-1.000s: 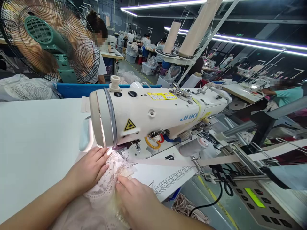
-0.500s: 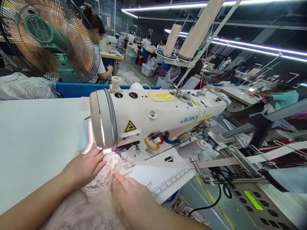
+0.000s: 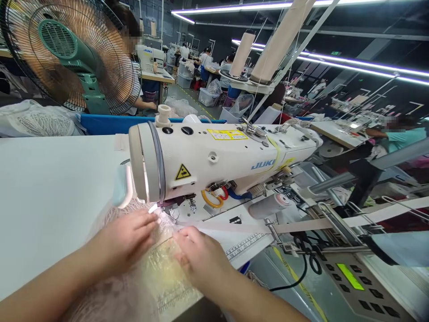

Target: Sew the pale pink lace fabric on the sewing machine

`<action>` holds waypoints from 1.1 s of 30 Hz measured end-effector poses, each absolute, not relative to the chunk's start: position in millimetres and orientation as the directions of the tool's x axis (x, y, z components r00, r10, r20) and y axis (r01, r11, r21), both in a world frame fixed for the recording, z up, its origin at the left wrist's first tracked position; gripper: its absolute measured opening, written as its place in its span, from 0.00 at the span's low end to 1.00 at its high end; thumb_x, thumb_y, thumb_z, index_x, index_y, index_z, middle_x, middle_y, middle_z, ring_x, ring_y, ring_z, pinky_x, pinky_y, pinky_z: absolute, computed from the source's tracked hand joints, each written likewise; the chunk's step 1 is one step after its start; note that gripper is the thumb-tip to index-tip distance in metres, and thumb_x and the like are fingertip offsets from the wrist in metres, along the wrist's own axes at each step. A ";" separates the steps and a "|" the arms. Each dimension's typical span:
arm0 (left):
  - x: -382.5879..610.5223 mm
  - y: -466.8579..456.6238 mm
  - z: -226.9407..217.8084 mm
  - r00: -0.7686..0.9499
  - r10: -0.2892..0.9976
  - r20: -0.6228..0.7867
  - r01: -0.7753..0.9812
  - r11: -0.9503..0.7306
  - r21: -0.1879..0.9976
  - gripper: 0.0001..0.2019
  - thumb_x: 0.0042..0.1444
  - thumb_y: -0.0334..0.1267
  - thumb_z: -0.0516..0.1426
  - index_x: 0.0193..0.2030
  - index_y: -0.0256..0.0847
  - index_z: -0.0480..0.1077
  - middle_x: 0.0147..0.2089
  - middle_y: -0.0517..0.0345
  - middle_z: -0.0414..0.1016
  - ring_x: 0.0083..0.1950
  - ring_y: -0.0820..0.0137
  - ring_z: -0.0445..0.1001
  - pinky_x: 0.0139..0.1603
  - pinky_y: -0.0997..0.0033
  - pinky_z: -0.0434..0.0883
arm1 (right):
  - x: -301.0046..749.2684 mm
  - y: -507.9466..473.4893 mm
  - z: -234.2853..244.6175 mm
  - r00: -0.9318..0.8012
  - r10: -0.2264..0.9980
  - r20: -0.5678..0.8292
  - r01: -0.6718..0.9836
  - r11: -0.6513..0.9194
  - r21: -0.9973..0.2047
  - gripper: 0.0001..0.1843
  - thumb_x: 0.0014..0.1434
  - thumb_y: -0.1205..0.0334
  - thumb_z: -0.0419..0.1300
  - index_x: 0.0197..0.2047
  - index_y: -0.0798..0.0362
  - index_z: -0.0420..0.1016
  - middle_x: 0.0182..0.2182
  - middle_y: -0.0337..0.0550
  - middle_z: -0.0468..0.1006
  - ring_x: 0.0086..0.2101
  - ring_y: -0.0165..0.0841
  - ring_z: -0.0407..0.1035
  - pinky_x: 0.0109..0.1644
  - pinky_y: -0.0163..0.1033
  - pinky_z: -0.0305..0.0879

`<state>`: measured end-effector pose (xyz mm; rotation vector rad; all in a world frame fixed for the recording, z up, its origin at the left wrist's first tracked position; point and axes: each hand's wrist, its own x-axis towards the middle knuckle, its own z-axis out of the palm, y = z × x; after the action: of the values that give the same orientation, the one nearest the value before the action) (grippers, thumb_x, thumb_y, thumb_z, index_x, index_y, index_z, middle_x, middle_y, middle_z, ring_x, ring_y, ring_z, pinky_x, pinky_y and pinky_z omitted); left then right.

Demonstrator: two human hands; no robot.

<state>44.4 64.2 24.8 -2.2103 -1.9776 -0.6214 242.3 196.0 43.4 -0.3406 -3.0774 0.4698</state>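
Head camera: left hand (image 3: 132,237) flattened, right hand (image 3: 204,257) curled, touching sheer fabric (image 3: 132,286).

I've got dk ceiling (image 3: 409,18) w/ bright strip lights (image 3: 234,7), gray floor (image 3: 191,95) w/ yellow line (image 3: 201,108) ahead, worktables (image 3: 335,135) L & R, gray wall (image 3: 170,27) far back.
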 end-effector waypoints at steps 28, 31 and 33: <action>63.9 56.3 6.5 0.281 0.928 0.242 0.959 -0.277 -0.053 0.22 0.57 0.29 0.48 0.60 0.41 0.61 0.62 0.51 0.63 0.61 0.61 0.64 0.60 0.52 0.64 | 236.4 202.0 38.9 -0.978 0.150 -0.143 0.169 0.977 -0.130 0.20 0.49 0.72 0.54 0.47 0.49 0.68 0.35 0.42 0.69 0.31 0.32 0.61 0.27 0.34 0.49; 55.3 60.1 7.5 0.291 0.919 0.266 0.956 -0.290 -0.043 0.22 0.57 0.29 0.48 0.60 0.41 0.61 0.61 0.52 0.64 0.60 0.62 0.65 0.60 0.54 0.65 | 228.7 201.1 41.6 -0.972 0.172 -0.162 0.194 0.973 -0.128 0.20 0.51 0.71 0.54 0.48 0.49 0.68 0.35 0.42 0.69 0.31 0.32 0.62 0.28 0.34 0.50; 50.0 62.4 9.2 0.306 0.905 0.295 0.951 -0.305 -0.051 0.22 0.58 0.30 0.48 0.59 0.40 0.61 0.60 0.51 0.65 0.59 0.61 0.65 0.58 0.53 0.66 | 223.4 200.1 44.9 -0.966 0.189 -0.179 0.211 0.970 -0.118 0.19 0.53 0.70 0.53 0.49 0.49 0.68 0.34 0.43 0.70 0.31 0.33 0.62 0.28 0.34 0.51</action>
<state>50.0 62.4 9.2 -2.3558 -1.7052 -0.3115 223.4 200.1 44.9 -0.3355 -3.2836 0.2269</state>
